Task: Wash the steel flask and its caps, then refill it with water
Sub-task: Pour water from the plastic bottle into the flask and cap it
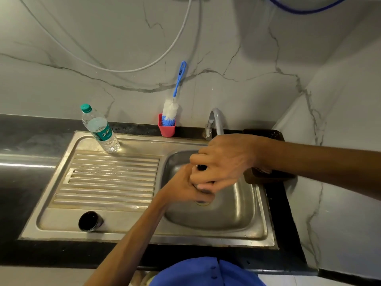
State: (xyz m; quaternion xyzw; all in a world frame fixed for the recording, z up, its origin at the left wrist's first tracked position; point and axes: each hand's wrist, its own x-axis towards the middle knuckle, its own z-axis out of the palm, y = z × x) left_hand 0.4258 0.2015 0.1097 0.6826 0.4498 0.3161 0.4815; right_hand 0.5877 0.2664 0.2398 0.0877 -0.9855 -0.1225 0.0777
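— Where is the dark steel flask [201, 167]?
— Over the stainless steel sink basin [237, 211], mostly hidden; left hand [183, 187] grips below, right hand [222, 159] clasps its top.
— And the round black cap [90, 221]?
— On the ribbed steel drainboard [111, 178].

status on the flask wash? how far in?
Early. One dark cap is already off, lying on the drainboard. Both hands, left hand and right hand, grip a mostly hidden dark item over the basin. Bottle brush sits unused in its holder; water bottle capped. Washing and refill remain.
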